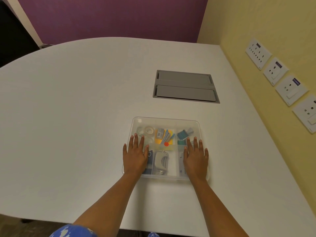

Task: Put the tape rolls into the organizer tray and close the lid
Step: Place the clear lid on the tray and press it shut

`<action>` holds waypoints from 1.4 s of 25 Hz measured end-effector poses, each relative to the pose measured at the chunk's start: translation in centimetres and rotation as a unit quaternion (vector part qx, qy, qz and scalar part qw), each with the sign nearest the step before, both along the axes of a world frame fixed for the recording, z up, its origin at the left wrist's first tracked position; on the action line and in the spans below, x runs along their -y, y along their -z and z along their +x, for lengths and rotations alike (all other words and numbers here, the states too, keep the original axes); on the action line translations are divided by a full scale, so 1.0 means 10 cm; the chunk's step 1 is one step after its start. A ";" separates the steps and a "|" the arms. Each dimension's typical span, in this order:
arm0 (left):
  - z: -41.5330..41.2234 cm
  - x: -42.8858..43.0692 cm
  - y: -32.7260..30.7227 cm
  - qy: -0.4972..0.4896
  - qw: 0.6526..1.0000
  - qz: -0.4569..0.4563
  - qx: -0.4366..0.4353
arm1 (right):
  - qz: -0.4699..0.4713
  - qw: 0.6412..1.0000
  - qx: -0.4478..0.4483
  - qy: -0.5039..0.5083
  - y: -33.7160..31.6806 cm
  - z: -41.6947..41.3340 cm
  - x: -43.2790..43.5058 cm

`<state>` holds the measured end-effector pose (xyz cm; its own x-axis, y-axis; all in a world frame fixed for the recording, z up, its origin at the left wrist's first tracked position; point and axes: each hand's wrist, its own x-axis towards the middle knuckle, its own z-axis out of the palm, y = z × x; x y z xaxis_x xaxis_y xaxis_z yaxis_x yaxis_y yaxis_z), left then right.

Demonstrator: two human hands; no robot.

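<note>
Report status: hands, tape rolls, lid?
Left hand and right hand flat on lid. Tape rolls inside organizer tray, far-left compartment. Nothing in the way.

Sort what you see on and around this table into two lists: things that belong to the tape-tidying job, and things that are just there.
Belong to the job:
- organizer tray
- clear lid, pressed flat by both hands
- tape rolls, in the far-left compartment
- left hand
- right hand

Just there:
- hole punch
- sticky notes
- binder clips
- grey cable hatch
- wall sockets
</note>
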<state>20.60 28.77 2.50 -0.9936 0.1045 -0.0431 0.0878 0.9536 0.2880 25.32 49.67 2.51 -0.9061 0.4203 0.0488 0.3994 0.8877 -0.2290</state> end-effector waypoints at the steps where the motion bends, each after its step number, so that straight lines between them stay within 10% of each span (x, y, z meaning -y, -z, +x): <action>1: 0.00 0.00 0.00 -0.001 1.000 -0.004 0.001 | 0.001 1.000 -0.002 0.002 0.00 -0.01 0.01; 11: 0.06 0.02 -0.05 -0.077 0.989 0.123 -0.034 | -0.137 0.984 -0.098 0.053 -0.16 0.02 -0.03; 24: 0.52 0.14 -0.06 -0.380 0.748 0.536 0.090 | -0.496 0.768 -0.200 0.351 -0.07 0.51 0.03; 35: 0.70 0.12 -0.03 -0.374 0.733 0.562 0.083 | -0.564 0.747 -0.202 0.289 -0.05 0.70 0.04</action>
<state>27.60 27.58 2.82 -0.7815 -0.4046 -0.4749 -0.4643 -0.1314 0.8759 32.29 49.29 3.04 -0.5647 0.7162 -0.4101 0.3368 -0.2537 -0.9068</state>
